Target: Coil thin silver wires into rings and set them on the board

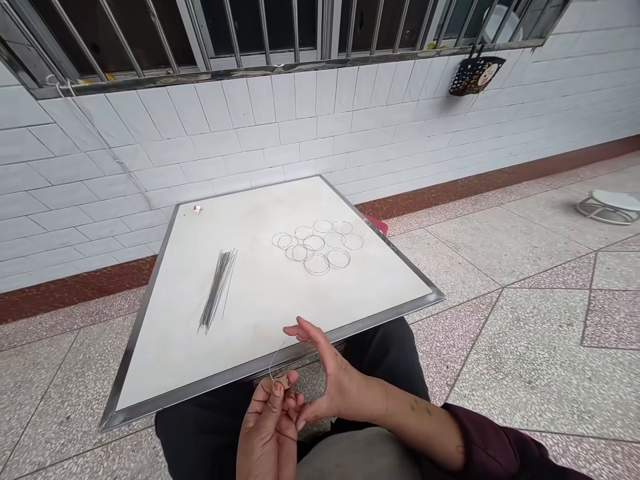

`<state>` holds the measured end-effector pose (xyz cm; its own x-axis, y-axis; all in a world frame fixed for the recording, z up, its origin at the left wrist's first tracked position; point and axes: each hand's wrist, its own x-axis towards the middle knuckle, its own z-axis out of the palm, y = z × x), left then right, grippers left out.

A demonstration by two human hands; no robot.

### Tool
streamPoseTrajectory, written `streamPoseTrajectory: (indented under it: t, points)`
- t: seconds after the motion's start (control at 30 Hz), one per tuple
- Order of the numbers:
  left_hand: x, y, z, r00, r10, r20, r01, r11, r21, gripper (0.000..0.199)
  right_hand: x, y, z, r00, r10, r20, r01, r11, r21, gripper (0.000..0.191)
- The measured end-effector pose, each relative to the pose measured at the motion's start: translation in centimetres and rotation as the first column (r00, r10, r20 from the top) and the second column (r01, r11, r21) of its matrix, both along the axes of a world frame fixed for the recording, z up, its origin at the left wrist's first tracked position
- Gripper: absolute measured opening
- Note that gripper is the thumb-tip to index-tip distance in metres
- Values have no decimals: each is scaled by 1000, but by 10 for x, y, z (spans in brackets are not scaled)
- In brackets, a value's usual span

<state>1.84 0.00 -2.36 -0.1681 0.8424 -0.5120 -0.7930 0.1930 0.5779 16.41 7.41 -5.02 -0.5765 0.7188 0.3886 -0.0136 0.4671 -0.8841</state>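
Note:
My left hand (273,417) is closed in a pinch on a thin wire (271,363) that curves upward; a small tan piece (283,380) shows at its fingertips. My right hand (333,377) is beside it, thumb and fingers spread in a C shape around the wire's curve. Whether its fingertips touch the wire cannot be made out. Both hands are at the near edge of the white table (260,280). On the table lie a bundle of straight dark wires (217,291) at the left and several thin wire rings (317,264), some overlapping, at the right.
A small white and red object (197,209) sits at the table's far left corner. Behind stands a white tiled wall (280,140) with a barred window. A dark basket (475,75) hangs at the right. A low stool (611,205) stands on the floor. My legs are under the table.

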Motion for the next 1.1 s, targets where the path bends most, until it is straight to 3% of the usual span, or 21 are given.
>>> streamPoseTrajectory:
  t: [0.53,0.77,1.1]
  points:
    - [2,-2,5,1000,3,29,-2,999,-49,29,3,-4,6,999,-46,21,43,988,151,131]
    - [2,0,6,998,-56,7,56,998,-42,27,5,-1,2,998,-59,34,52,982,184,137]
    - [1,4,3,993,-117,-9,117,993,-11,24,5,-1,0,996,-85,34,76,975,208,126]
